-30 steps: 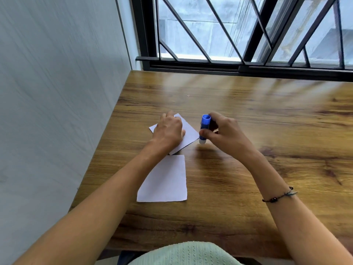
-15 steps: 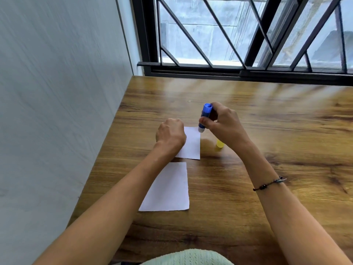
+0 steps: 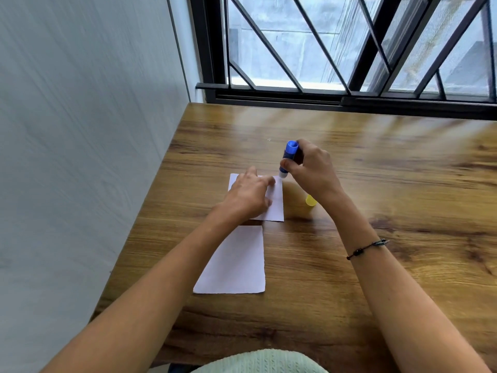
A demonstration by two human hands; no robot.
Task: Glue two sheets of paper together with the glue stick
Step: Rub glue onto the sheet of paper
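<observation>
As seen from the head camera: two thin, floppy sheets on the desk [image 3: 376,184].
Right hand [image 3: 312,170]: grip closed round glue stick [image 3: 289,157], tip at far sheet [image 3: 277,200] corner.
Left hand [image 3: 250,197]: flat, fingers spread, pinning far sheet.
Near sheet [image 3: 236,262]: untouched; likely lifts best by an edge.

table [image 3: 376,184]: glossy wood grain
far sheet [image 3: 277,205]: matt white paper
near sheet [image 3: 236,262]: matt white paper, rough lower edge
glue stick [image 3: 289,157]: smooth blue plastic
cap [image 3: 310,200]: yellow plastic
wall [image 3: 80,130]: matt grey
</observation>
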